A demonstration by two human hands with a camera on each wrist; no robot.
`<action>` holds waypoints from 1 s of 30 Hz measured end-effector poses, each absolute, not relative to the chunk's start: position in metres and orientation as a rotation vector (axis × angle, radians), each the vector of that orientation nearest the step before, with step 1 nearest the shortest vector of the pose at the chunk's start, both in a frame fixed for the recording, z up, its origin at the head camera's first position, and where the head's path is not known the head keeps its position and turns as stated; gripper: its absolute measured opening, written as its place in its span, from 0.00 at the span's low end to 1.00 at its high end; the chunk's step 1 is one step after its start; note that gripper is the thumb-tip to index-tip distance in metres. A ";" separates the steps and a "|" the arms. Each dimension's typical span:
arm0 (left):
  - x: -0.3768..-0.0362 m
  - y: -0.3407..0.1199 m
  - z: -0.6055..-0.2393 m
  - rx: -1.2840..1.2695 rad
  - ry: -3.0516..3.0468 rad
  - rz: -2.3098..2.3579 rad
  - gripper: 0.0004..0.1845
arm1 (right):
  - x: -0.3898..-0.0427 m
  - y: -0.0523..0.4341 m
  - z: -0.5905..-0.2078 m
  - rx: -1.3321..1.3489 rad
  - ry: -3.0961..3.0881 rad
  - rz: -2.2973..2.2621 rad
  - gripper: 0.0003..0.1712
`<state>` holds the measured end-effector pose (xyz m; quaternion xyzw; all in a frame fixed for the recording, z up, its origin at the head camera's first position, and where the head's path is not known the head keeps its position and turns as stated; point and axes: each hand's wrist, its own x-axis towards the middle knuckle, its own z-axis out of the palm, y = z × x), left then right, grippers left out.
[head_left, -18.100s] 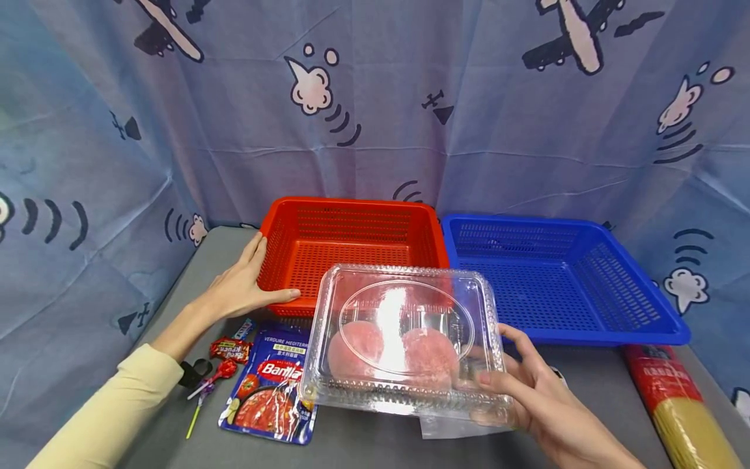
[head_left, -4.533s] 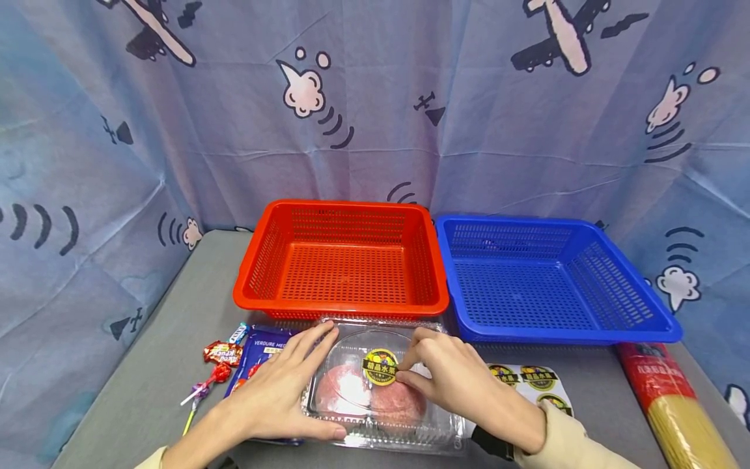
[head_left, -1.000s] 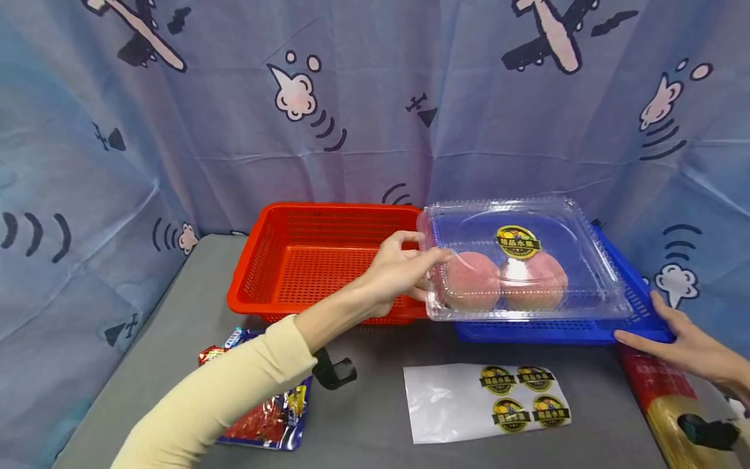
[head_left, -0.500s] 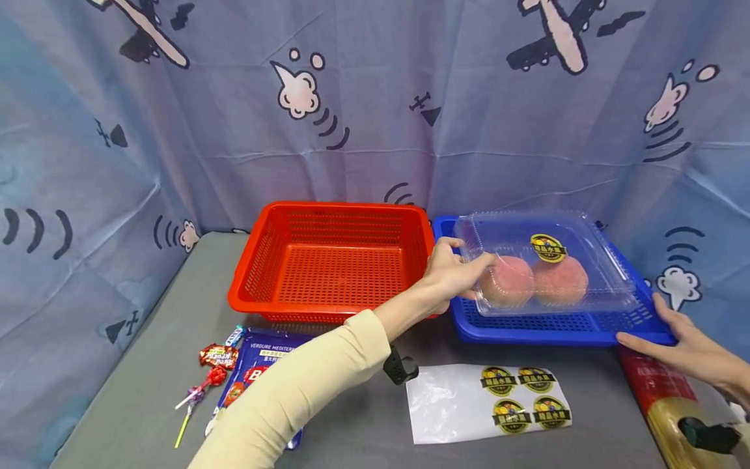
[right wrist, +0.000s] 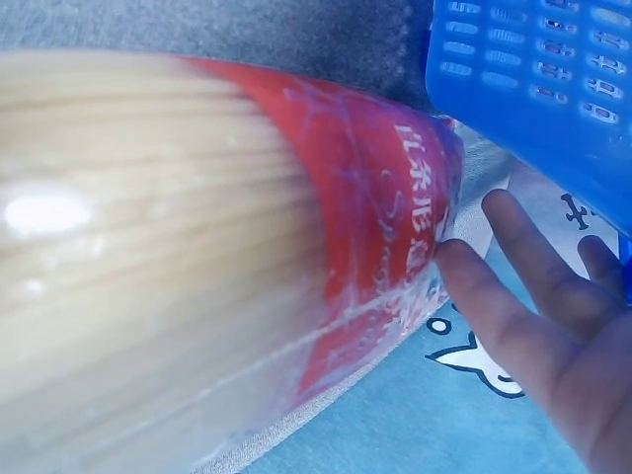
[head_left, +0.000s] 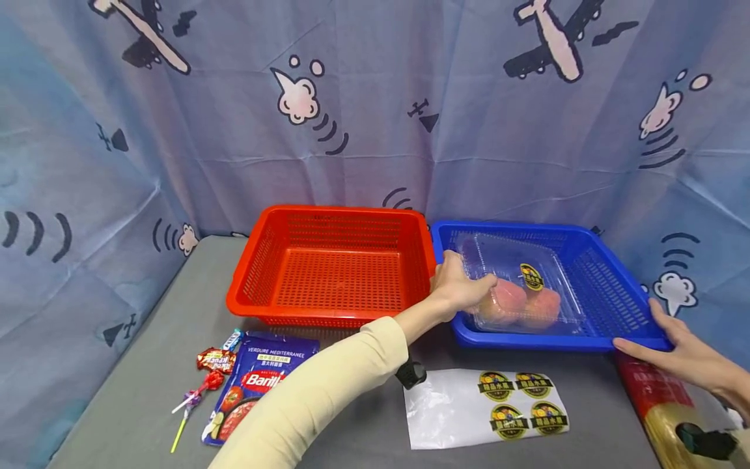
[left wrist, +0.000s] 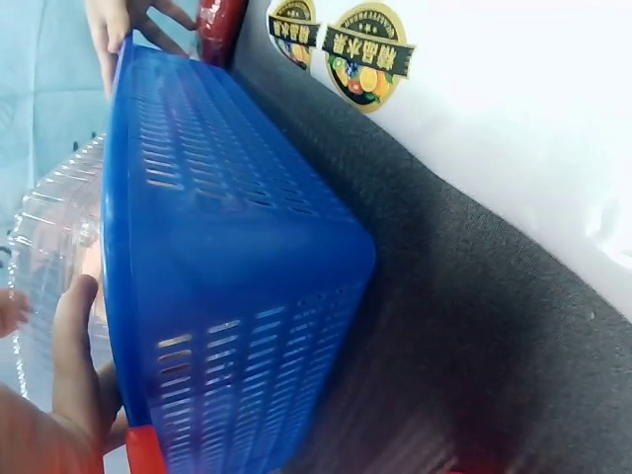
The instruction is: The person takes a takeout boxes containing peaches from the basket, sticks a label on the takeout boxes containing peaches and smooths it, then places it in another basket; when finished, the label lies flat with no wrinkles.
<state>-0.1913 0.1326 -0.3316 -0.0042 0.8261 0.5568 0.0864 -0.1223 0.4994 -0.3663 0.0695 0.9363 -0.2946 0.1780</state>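
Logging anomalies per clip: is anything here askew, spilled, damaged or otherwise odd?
Nothing stands out. The clear clamshell of peaches sits closed and whole in the blue basket, held by the left hand; the right hand rests on the basket's corner. The sticker sheet lies flat.

I see a red basket (head_left: 334, 270), a blue basket (head_left: 609, 293), pink fruit (head_left: 518, 303) in clear plastic, and a plane-patterned blue-grey curtain (head_left: 375, 98).

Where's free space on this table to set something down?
Bare grey table left of the red basket, and the strip between the sauce pouch and sticker sheet, though the left sleeve crosses it. The red basket holds nothing. Crowded: the blue basket with the clamshell, and the front left with the candies.
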 end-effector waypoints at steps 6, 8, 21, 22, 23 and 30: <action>-0.192 0.132 -0.325 0.069 2.533 1.430 0.49 | -0.125 0.499 -0.367 0.216 2.648 -0.834 0.63; -0.192 0.131 -0.323 0.117 2.535 1.383 0.49 | -0.125 0.498 -0.366 0.221 2.652 -0.826 0.64; -0.193 0.118 -0.319 0.263 2.193 1.476 0.45 | -0.127 0.494 -0.363 0.191 2.694 -0.760 0.64; -0.194 0.117 -0.318 0.267 2.180 1.478 0.46 | -0.127 0.493 -0.363 0.174 2.702 -0.747 0.64; -0.194 0.116 -0.318 0.275 2.168 1.477 0.46 | -0.127 0.493 -0.363 0.166 2.709 -0.729 0.63; -0.194 0.104 -0.312 0.371 2.164 1.421 0.47 | -0.126 0.490 -0.358 0.104 2.782 -0.633 0.63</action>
